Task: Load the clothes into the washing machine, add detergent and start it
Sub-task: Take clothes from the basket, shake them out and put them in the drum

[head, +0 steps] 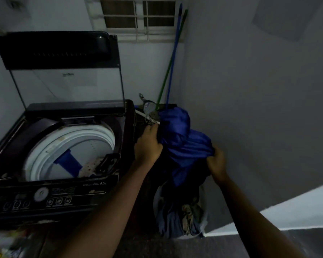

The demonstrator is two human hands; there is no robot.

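A top-loading washing machine [93, 187] stands at the left with its lid [56, 51] raised. Its white drum [78, 146] shows a blue part and a pale patterned cloth at the near rim. To the right, a bunched blue garment [183, 142] hangs in the air above a white laundry basket [203, 218] holding several dark clothes. My left hand [147, 144] grips the garment's left side. My right hand [217, 161] grips its lower right edge. Both hands are to the right of the machine.
Two long poles, one blue [172, 58] and one green [169, 71], lean in the corner behind the basket. A barred window [138, 15] sits high on the back wall. A grey wall [259, 108] closes the right side. The machine's control panel [45, 200] faces me.
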